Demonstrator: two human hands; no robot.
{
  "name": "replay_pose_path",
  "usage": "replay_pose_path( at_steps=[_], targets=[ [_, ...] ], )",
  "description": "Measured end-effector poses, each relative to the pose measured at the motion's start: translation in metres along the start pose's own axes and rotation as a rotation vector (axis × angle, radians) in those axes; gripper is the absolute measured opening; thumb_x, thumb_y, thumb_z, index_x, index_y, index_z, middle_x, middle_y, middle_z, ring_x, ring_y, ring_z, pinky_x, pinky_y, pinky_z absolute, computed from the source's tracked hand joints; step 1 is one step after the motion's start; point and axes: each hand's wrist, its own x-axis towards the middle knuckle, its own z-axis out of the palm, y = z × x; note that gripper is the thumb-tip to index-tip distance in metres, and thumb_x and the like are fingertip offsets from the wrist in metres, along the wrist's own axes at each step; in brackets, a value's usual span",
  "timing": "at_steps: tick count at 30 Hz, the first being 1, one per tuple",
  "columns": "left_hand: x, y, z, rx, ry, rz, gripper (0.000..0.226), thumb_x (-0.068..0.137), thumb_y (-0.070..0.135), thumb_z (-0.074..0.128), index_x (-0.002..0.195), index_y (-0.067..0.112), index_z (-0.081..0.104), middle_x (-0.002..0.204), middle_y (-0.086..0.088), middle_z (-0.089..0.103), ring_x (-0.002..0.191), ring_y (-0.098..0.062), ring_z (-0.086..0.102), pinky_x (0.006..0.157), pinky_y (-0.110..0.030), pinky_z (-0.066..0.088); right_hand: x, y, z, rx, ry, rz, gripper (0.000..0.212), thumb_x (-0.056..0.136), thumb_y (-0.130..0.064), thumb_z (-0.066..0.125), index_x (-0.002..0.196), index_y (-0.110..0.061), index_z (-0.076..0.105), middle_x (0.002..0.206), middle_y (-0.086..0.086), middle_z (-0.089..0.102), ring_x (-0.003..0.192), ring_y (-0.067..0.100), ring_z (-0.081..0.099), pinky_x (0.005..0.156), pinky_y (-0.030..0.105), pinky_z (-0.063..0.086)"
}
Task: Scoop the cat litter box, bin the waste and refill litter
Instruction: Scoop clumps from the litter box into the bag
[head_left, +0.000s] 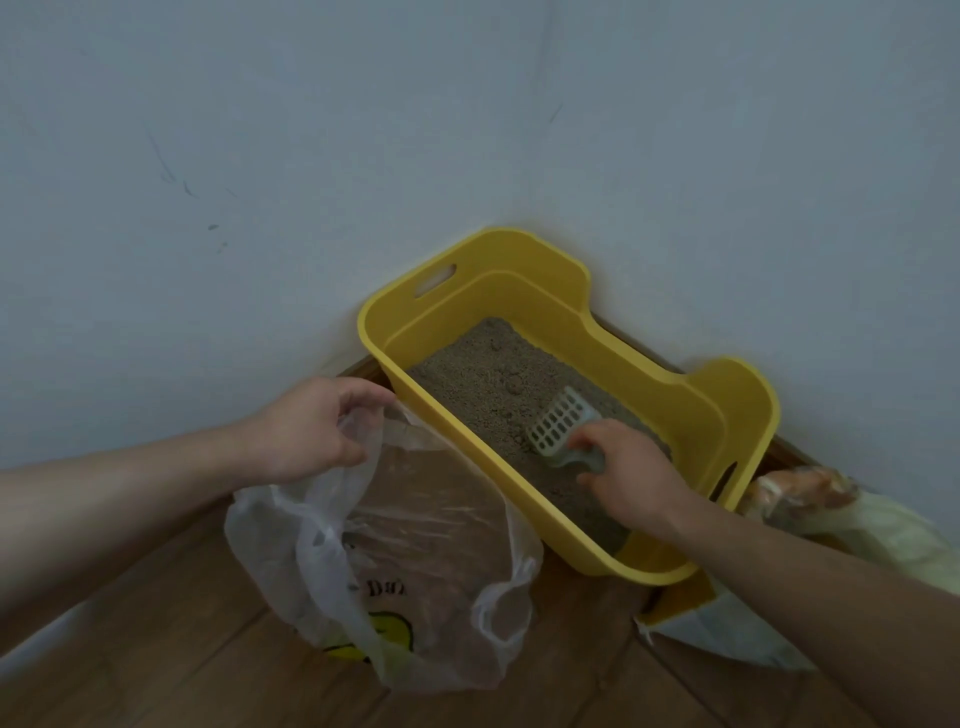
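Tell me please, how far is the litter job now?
Early. Done: the left grip holds the plastic bag open beside the litter box. In hand: the right grip holds the scoop at the litter. Left: binning clumps, refilling; no waste shows in the bag.

— What's your floor carrying?
— You're over a wooden floor (156, 649). Your yellow litter box (519, 291) sits on it, tucked into the far corner.
— And beside it?
— A clear plastic bag (426, 545) stands just left of the box, nearer you. A pale bag (883, 530) lies at its right end.
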Motion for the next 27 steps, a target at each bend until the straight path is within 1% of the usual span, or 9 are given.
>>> replay_pose_path(
  at_steps=[1, 3, 6, 10, 15, 18, 20, 24, 27],
  targets=[
    [-0.001, -0.001, 0.000, 0.006, 0.003, 0.002, 0.066, 0.070, -0.003, 0.079, 0.105, 0.048, 0.056, 0.121, 0.011, 0.065, 0.117, -0.009, 0.059, 0.104, -0.037, 0.047, -0.001, -0.001, 0.000, 0.019, 0.007, -0.001, 0.038, 0.085, -0.009, 0.070, 0.116, -0.026, 0.055, 0.127, -0.003, 0.055, 0.117, 0.020, 0.055, 0.099, 0.036, 0.049],
    [-0.002, -0.002, 0.000, 0.019, 0.005, -0.005, 0.064, 0.070, -0.001, 0.079, 0.109, 0.045, 0.058, 0.122, 0.009, 0.065, 0.116, -0.010, 0.060, 0.103, -0.039, 0.048, -0.003, -0.003, 0.000, 0.037, 0.030, -0.007, 0.044, 0.084, -0.005, 0.069, 0.116, -0.027, 0.048, 0.119, -0.006, 0.056, 0.105, 0.015, 0.057, 0.089, 0.031, 0.053],
    [-0.004, -0.004, -0.001, 0.045, -0.001, -0.019, 0.063, 0.070, 0.002, 0.079, 0.120, 0.036, 0.061, 0.122, 0.010, 0.065, 0.114, -0.009, 0.061, 0.102, -0.040, 0.049, -0.003, -0.005, -0.001, 0.041, 0.073, 0.009, 0.046, 0.083, -0.005, 0.069, 0.120, -0.024, 0.049, 0.113, -0.007, 0.054, 0.096, 0.010, 0.053, 0.081, 0.022, 0.048],
    [-0.005, -0.004, -0.003, 0.050, 0.003, -0.022, 0.064, 0.069, 0.003, 0.078, 0.124, 0.031, 0.063, 0.122, 0.010, 0.065, 0.115, -0.009, 0.060, 0.102, -0.040, 0.049, -0.002, -0.004, -0.001, 0.007, 0.084, 0.042, 0.047, 0.083, -0.008, 0.070, 0.126, -0.018, 0.053, 0.111, -0.004, 0.053, 0.100, 0.012, 0.053, 0.088, 0.026, 0.049],
    [-0.007, 0.001, -0.004, 0.082, 0.017, -0.015, 0.062, 0.072, -0.001, 0.077, 0.121, 0.033, 0.063, 0.120, 0.008, 0.066, 0.113, -0.011, 0.061, 0.101, -0.038, 0.049, -0.001, -0.003, -0.004, -0.055, 0.077, 0.036, 0.026, 0.082, -0.005, 0.064, 0.107, -0.015, 0.060, 0.102, 0.001, 0.056, 0.090, 0.017, 0.055, 0.082, 0.036, 0.052],
    [-0.008, 0.003, -0.005, 0.091, 0.015, -0.012, 0.061, 0.073, 0.000, 0.077, 0.125, 0.030, 0.062, 0.122, 0.011, 0.064, 0.116, -0.007, 0.058, 0.101, -0.031, 0.047, 0.000, -0.001, -0.002, -0.070, 0.061, 0.032, 0.020, 0.083, -0.006, 0.063, 0.101, -0.014, 0.062, 0.097, 0.004, 0.064, 0.083, 0.018, 0.059, 0.076, 0.040, 0.055],
    [-0.008, 0.004, -0.006, 0.088, 0.008, -0.016, 0.062, 0.073, 0.001, 0.077, 0.126, 0.029, 0.062, 0.125, 0.012, 0.063, 0.119, -0.006, 0.056, 0.102, -0.029, 0.045, 0.001, 0.001, -0.001, -0.082, 0.062, 0.043, 0.016, 0.085, -0.008, 0.063, 0.100, -0.015, 0.063, 0.093, 0.003, 0.064, 0.078, 0.015, 0.059, 0.072, 0.037, 0.055],
    [-0.009, 0.005, -0.007, 0.077, 0.011, -0.017, 0.061, 0.073, 0.001, 0.077, 0.125, 0.030, 0.064, 0.121, 0.014, 0.064, 0.116, -0.005, 0.058, 0.097, -0.025, 0.046, 0.002, 0.000, 0.000, -0.032, 0.075, 0.040, 0.024, 0.088, -0.011, 0.064, 0.110, -0.020, 0.065, 0.095, -0.001, 0.064, 0.079, 0.010, 0.059, 0.068, 0.028, 0.052],
    [-0.010, 0.005, -0.008, 0.068, 0.025, -0.017, 0.061, 0.072, 0.001, 0.078, 0.124, 0.031, 0.063, 0.121, 0.014, 0.065, 0.116, -0.006, 0.059, 0.100, -0.032, 0.048, 0.002, -0.002, -0.002, 0.029, 0.084, 0.054, 0.019, 0.089, -0.015, 0.067, 0.105, -0.025, 0.063, 0.093, -0.004, 0.063, 0.079, 0.009, 0.059, 0.068, 0.029, 0.053]
  ],
)
